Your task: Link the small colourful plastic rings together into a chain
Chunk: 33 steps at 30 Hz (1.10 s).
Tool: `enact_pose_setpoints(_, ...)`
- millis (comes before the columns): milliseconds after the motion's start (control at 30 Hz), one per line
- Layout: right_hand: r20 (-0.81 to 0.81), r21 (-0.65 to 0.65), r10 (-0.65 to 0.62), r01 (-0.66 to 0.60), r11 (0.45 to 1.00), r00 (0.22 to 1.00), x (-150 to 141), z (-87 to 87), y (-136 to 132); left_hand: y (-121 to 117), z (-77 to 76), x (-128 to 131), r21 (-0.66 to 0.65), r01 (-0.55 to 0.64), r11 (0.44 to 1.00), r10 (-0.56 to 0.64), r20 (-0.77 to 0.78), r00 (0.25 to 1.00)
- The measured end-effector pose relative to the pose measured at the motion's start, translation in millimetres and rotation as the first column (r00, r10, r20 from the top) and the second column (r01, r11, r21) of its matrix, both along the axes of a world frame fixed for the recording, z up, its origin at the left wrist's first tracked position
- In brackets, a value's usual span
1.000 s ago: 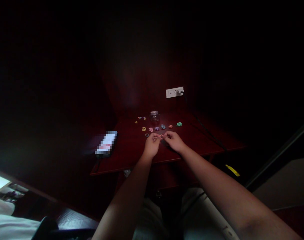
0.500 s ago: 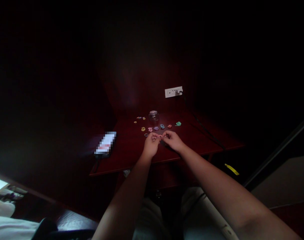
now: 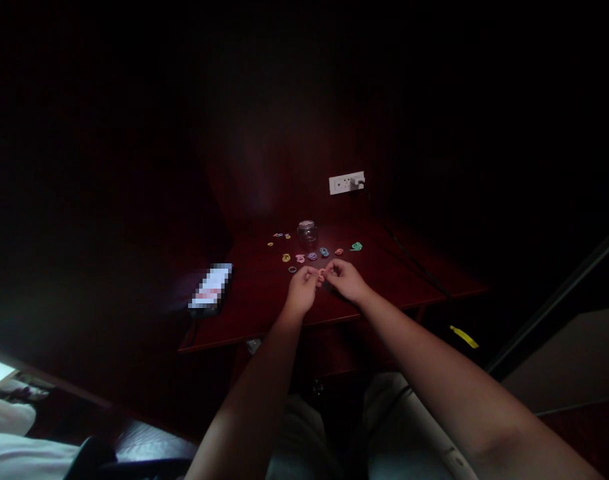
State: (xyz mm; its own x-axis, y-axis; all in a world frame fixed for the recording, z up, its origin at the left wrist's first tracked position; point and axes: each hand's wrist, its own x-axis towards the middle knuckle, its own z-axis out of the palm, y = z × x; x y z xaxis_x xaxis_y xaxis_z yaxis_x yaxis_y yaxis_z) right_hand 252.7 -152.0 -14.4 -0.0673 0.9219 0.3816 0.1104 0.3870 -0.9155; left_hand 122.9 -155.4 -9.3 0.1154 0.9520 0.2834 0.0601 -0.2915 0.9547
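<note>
My left hand (image 3: 303, 291) and my right hand (image 3: 347, 281) meet over the front middle of the dark red table. Their fingertips pinch a small pinkish-orange hair tie (image 3: 322, 273), stretched between them as a little loop. Just beyond lies a row of coloured hair-tie bunches: yellow (image 3: 286, 257), pink (image 3: 300, 259), purple (image 3: 312, 256), blue (image 3: 324, 252), orange (image 3: 339, 252) and green (image 3: 357, 247). A single greyish hair tie (image 3: 292, 269) rests beside my left fingers. Behind the row stands a clear jar (image 3: 307, 233) with its lid on.
Several loose hair ties (image 3: 280, 235) lie at the back left. A phone (image 3: 211, 287), its screen blurred, is at the left edge of the table. On the back wall is a white socket (image 3: 347, 183), and a dark cable (image 3: 409, 253) runs from its plug across the right side.
Both hands stay almost in place, still pinching the hair tie. It now shows as a rounder loop between the fingertips. The bunches have not moved.
</note>
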Motion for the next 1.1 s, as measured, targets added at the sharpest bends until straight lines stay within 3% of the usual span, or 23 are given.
enact_pose_setpoints(1100, -0.072, 0.019, 0.055, -0.054, 0.998, 0.996, 0.6, 0.8, 0.0, -2.9, 0.7, -0.2, 0.055, 0.046, 0.997, -0.043, -0.054, 0.998)
